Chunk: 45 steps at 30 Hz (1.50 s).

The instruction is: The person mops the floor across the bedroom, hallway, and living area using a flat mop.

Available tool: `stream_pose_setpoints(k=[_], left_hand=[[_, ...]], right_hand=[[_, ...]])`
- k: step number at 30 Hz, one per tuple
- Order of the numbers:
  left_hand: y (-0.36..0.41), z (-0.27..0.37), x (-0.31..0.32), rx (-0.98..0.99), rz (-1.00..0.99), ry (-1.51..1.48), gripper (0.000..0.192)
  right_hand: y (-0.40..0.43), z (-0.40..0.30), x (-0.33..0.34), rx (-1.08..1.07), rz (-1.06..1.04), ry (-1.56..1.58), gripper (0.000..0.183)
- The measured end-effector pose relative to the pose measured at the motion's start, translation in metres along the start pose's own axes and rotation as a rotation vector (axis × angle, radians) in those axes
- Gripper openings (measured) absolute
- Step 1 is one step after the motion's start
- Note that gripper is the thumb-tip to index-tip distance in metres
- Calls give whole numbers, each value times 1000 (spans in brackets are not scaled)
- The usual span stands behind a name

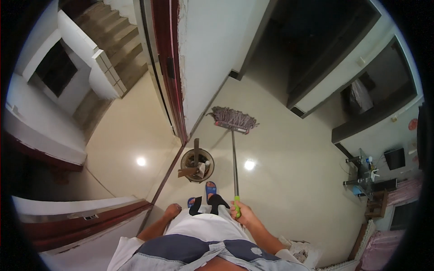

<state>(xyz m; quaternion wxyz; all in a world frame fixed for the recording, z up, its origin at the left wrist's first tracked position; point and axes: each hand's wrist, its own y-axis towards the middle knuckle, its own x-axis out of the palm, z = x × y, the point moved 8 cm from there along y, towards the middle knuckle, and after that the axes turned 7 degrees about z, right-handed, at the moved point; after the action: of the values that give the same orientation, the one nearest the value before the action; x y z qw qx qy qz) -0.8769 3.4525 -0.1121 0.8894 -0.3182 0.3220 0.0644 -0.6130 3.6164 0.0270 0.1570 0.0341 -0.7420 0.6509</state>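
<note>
My right hand (243,212) grips the green handle end (237,203) of a floor mop. The mop's metal pole (234,162) runs forward from it over the tiled floor. At the far end, the wide mop head (233,118) has grey-purple strands spread on the tiles, close to the base of a white wall. My left hand (173,210) hangs at my left side, with nothing seen in it; its fingers are partly hidden. Ahead of my feet stands a round trash bin (183,159) with litter in it, and pieces of brown cardboard (196,150) stick out over its rim.
Left of the bin, a door threshold (166,172) crosses the floor, with stairs (125,44) beyond. To the right stands a glass-topped stand (364,172) holding small items. A wooden stool (377,205) is near it. Dark doorways (305,44) open ahead. A plastic bag (303,252) lies behind my right arm.
</note>
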Motion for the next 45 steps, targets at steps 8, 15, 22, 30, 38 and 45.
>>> stream_pose_setpoints(k=[8, 15, 22, 30, 38, 45], left_hand=[[6, -8, 10, -123, 42, -179, 23], [-32, -39, 21, -328, 115, -227, 24], [-59, -4, 29, -487, 282, -212, 26], [-76, 9, 31, -632, 393, -400, 32], [-67, 5, 15, -511, 212, -289, 29], [-37, 0, -3, -289, 129, -172, 28]], right_hand=[[24, -18, 41, -100, -69, -33, 16], [121, -176, 82, -87, -150, -90, 16], [158, -348, 155, -176, -127, -57, 22], [193, -285, 119, -175, 61, -139, 27], [101, -140, 42, -74, 20, -232, 19], [-4, -29, 28, 26, -73, -218, 9]])
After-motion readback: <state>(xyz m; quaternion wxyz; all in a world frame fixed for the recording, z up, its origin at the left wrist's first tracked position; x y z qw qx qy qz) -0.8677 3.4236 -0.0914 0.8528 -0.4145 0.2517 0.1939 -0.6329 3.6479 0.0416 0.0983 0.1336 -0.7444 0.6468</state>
